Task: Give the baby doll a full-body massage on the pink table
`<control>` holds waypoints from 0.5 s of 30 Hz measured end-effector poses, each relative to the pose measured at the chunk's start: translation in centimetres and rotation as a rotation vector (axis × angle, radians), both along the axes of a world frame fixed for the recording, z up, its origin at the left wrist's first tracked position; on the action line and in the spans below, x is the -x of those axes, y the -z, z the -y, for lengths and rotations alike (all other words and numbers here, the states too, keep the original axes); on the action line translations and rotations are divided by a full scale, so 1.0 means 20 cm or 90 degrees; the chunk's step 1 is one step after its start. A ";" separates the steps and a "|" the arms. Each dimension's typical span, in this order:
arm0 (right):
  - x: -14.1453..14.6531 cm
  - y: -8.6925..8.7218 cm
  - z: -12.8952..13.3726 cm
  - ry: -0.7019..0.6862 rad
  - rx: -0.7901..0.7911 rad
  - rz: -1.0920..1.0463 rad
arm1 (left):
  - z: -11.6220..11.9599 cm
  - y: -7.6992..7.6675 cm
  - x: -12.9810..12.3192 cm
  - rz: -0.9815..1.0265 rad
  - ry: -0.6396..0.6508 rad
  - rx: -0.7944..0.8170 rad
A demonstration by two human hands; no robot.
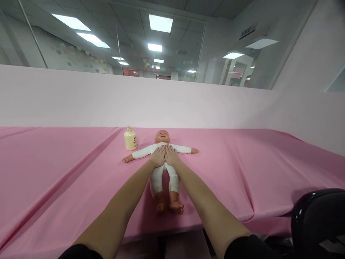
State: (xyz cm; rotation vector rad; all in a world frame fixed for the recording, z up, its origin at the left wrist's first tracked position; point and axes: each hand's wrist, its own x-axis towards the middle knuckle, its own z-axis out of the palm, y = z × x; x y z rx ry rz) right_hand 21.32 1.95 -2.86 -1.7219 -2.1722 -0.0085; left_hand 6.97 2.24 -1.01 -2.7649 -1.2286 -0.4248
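Note:
A baby doll [157,180] with a white cloth body lies on its back, head toward the wall and feet toward me. Its arms are spread to both sides. My left hand [157,156] rests flat on the doll's chest, fingers stretched toward its neck. Beside it, my right hand [171,155] lies flat on the same chest, the two hands touching or nearly so. Both hands cover most of the torso. Left of the doll's head stands a pale yellow pump bottle [130,139], upright and apart from my hands.
A pink cloth [81,187] with several creases covers the table, whose front edge runs below the doll's feet. Behind it rises a white wall [161,104] with a large window [172,46] above. A black chair back [318,216] stands at the lower right.

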 end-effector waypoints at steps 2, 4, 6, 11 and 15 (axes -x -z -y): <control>0.00 0.00 0.00 -0.023 -0.004 0.018 | -0.02 -0.01 0.01 -0.016 0.042 -0.006; -0.01 0.00 0.00 -0.040 -0.007 0.029 | -0.04 -0.01 0.02 -0.031 0.094 -0.020; -0.03 -0.01 0.01 -0.064 -0.011 0.033 | -0.06 0.00 0.03 -0.034 0.132 -0.043; -0.20 -0.16 -0.04 -0.235 0.007 0.039 | -0.06 0.00 0.05 -0.037 0.241 -0.082; -0.24 -0.34 -0.18 -0.388 0.009 0.116 | -0.01 -0.04 0.05 -0.113 0.452 -0.048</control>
